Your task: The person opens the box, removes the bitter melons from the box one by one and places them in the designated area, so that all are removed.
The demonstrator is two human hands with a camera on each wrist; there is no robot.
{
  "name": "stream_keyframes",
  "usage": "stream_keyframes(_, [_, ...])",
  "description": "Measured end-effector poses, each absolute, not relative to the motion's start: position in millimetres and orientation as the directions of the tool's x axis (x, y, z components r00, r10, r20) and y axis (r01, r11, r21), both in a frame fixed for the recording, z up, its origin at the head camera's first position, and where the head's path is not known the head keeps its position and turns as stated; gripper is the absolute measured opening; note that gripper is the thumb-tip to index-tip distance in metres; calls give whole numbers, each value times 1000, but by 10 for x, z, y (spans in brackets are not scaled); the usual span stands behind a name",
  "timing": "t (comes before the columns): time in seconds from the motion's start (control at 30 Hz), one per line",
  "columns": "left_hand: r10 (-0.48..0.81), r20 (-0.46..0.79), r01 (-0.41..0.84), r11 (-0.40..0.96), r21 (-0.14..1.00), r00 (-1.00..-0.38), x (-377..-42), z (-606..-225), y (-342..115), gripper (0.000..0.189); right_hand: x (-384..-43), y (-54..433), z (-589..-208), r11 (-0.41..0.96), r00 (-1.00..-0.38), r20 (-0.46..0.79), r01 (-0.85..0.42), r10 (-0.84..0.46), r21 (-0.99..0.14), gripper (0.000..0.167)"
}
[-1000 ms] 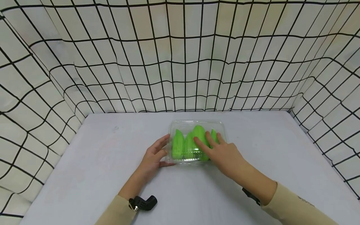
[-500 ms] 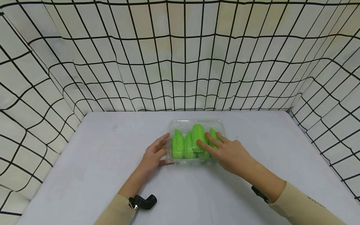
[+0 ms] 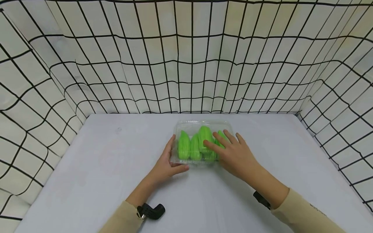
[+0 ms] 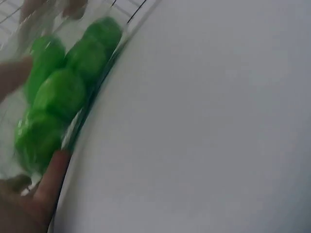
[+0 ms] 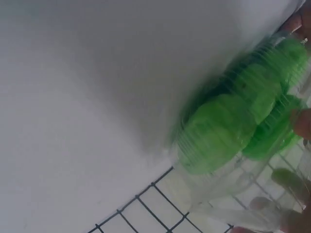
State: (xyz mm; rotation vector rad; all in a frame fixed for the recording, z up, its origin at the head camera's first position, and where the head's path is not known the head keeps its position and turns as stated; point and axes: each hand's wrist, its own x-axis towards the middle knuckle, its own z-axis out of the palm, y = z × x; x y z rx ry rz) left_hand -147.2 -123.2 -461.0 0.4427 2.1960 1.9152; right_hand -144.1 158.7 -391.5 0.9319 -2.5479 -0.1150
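A clear plastic clamshell box (image 3: pixel 192 124) lies in the middle of the table, filled with several long bright green vegetables (image 3: pixel 184 145). Their exact kind is hard to tell. My left hand (image 3: pixel 163 168) is at the box's left side, fingers stretched along it and thumb extended by the front edge. Over the right part of the box, my right hand (image 3: pixel 237 158) spreads its fingers on or just above the lid; contact is unclear. The right wrist view shows the green vegetables (image 5: pixel 218 131) blurred through the plastic. In the left wrist view a fingertip (image 4: pixel 54 170) meets the box edge.
The box stands on a white-covered table (image 3: pixel 102 168). A black-lined grid net (image 3: pixel 192 64) over pale walls rises behind the table and along both sides. A black wrist device (image 3: pixel 151 212) sits on the left wrist.
My left hand has shifted, its thumb now lower and stretched along the front edge. The right hand's fingers have lifted and spread slightly. The vegetables keep their places in the box.
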Motion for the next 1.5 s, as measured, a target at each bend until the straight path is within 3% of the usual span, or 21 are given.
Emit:
stream_keyframes(0.2, [188, 27, 62, 178, 982, -982, -1403, -4571, -1068, 106, -1473, 1512, -4004, 778, -662, 436, -605, -610, 170, 66])
stream_keyframes(0.47, [156, 44, 70, 162, 984, -987, -1419, -4576, -1084, 94, -1525, 1502, -3993, 743, -618, 458, -650, -639, 161, 65])
stream_keyframes(0.77, [220, 145, 171, 101, 980, -965, -1446, -4602, -1111, 82, -1620, 1595, -3763, 712, -697, 284, -699, -658, -65, 80])
stream_keyframes(1.1, [261, 86, 99, 39, 994, -961, -1485, -4607, -1234, 58, -1689, 1799, -3671, 679, -732, 149, -675, -664, -289, 85])
stream_keyframes(1.27, [294, 46, 44, -14, 999, -955, -1492, -4592, -1256, 62, -1691, 1817, -3655, 647, -707, 200, -703, -678, -295, 85])
stream_keyframes(1.5, [279, -76, -91, -41, 995, -957, -1530, -4583, -1296, 82, -1685, 1845, -3588, 592, -706, 319, -705, -632, -390, 75])
